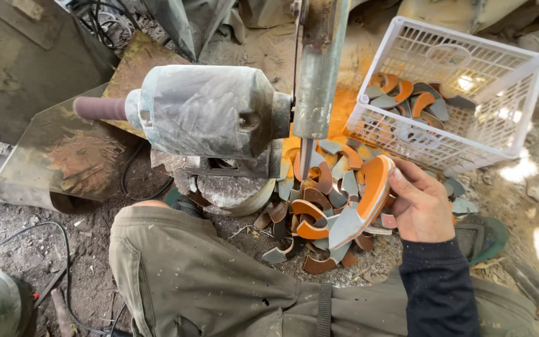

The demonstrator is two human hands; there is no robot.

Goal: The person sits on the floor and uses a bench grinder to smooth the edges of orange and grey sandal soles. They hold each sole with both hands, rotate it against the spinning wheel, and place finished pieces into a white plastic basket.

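Olive trouser legs (207, 281) are filling the foreground, and above them the right hand (422, 209) is clasping one curved orange-and-grey piece (363, 203) by its outer edge, over the heap of similar offcuts (319, 212). It's looking stiff, light and rough-edged, so gripping the rim suits it. One grinder motor (207, 112) is sitting alongside, one white crate (463, 87) beyond. Left hand: not showing.

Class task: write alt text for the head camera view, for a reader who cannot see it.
A right hand holds a curved orange and grey piece above a pile of similar pieces on dirt ground, beside a grey motor with a vertical metal bar. A tilted white plastic crate behind holds more pieces.
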